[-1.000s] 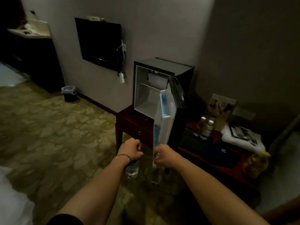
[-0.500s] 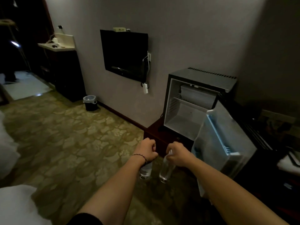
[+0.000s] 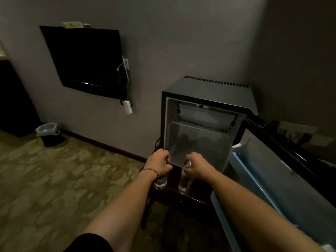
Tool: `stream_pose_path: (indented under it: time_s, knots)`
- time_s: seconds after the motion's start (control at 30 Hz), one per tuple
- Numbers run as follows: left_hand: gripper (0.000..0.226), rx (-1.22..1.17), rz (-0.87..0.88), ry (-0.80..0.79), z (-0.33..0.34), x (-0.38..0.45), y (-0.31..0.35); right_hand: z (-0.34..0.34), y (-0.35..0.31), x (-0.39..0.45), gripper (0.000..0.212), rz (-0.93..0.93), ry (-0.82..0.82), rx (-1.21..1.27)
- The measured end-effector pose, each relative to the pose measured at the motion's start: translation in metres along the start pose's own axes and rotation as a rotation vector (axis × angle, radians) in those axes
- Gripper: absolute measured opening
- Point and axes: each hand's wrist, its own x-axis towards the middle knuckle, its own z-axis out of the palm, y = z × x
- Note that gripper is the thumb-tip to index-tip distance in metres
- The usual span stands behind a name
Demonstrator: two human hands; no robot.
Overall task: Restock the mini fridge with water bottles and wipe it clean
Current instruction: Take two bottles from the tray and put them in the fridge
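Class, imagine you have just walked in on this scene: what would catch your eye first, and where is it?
First, the open mini fridge at centre right, its white inside bare and its door swung out to the right. Just in front of it, the left hand and the right hand each grip a clear water bottle by the top, the left bottle and the right bottle hanging down. On the wall to the left hangs a dark television.

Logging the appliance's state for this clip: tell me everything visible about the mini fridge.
The mini fridge is a small black box with a vented top, standing on a dark wooden cabinet against the wall. Its door hangs wide open to the right. The pale interior has one wire shelf high up and holds no bottles. Nothing visibly touches it but the cabinet.
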Motion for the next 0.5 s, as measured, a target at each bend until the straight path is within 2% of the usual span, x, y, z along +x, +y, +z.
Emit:
stream_pose_path:
  time_s: [0.13, 0.33, 0.5]
  knots:
    - [0.019, -0.018, 0.054, -0.030, 0.003, 0.066, 0.000, -0.012, 0.014, 0.040, 0.013, 0.096, 0.079, 0.047]
    - [0.019, -0.020, 0.160, -0.121, 0.021, 0.151, -0.004, -0.020, 0.035, 0.093, 0.014, 0.242, 0.139, 0.079]
    - [0.022, 0.005, 0.166, -0.213, 0.038, 0.208, -0.010, -0.009, 0.062, 0.140, 0.031, 0.378, 0.114, 0.194]
